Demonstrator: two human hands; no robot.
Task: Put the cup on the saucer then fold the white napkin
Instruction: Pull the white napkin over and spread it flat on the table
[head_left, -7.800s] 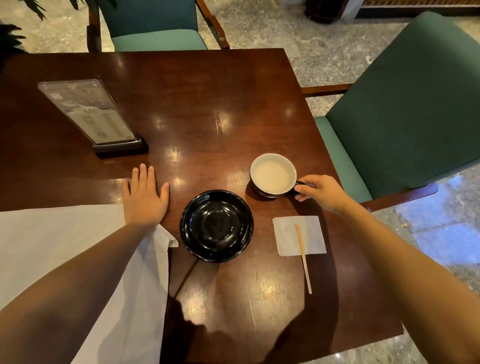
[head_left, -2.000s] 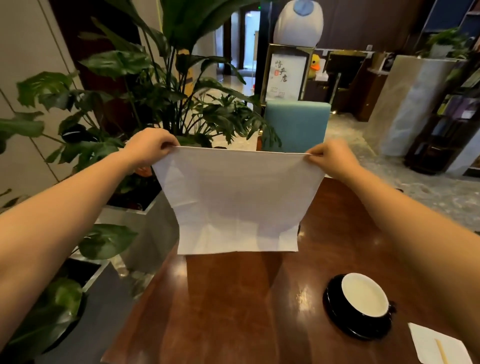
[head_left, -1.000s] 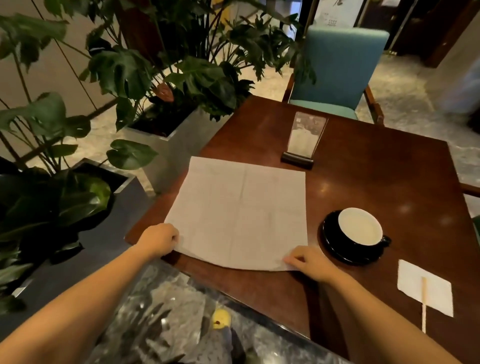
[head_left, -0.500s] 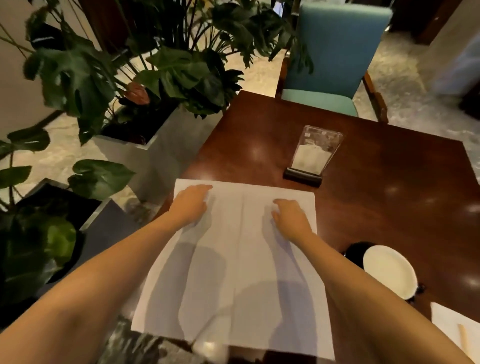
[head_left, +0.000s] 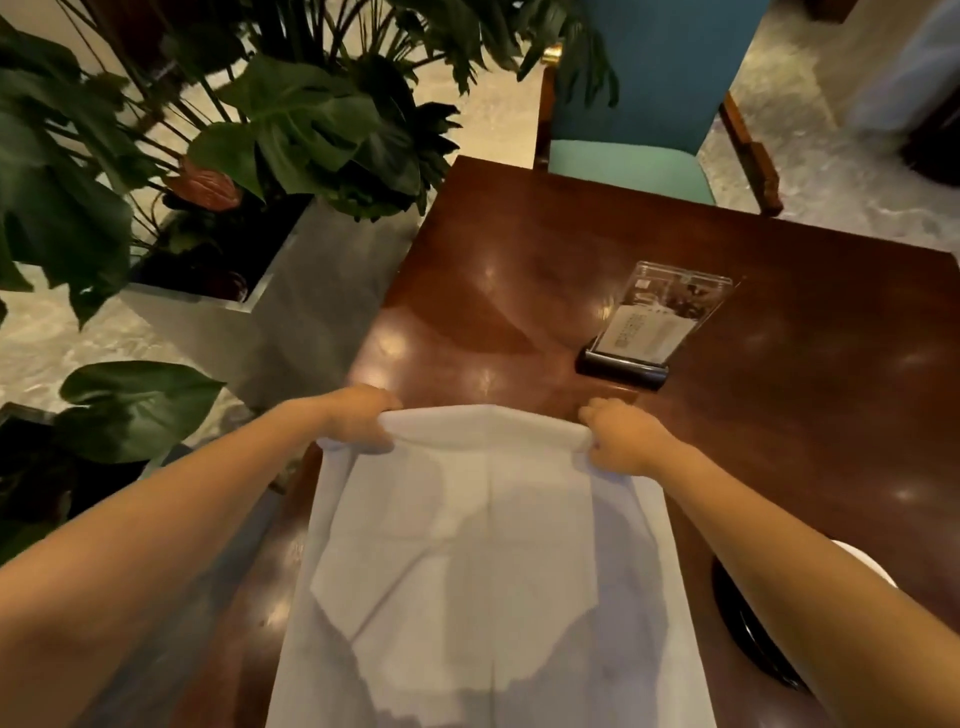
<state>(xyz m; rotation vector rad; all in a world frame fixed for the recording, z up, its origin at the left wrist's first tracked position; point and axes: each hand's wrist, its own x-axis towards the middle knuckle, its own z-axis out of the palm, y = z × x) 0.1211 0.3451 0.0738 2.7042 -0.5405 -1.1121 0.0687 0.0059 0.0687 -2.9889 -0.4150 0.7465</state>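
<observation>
The white napkin (head_left: 483, 571) lies spread on the dark wooden table (head_left: 805, 415), reaching down to the near edge. My left hand (head_left: 358, 421) grips its far left corner and my right hand (head_left: 621, 439) grips its far right corner; the far edge is lifted and curled toward me. At the right, mostly hidden behind my right forearm, the black saucer (head_left: 748, 634) shows its rim, with a sliver of the white cup (head_left: 865, 564) on it.
A clear acrylic menu stand (head_left: 649, 327) on a black base stands just beyond my right hand. A teal chair (head_left: 639, 104) sits at the far side. Leafy plants (head_left: 291, 119) in a grey planter (head_left: 260, 322) crowd the table's left edge.
Half a second ago both hands pressed flat on the napkin's far part. Now they have closed on the far corners and lifted that edge up and back toward me.
</observation>
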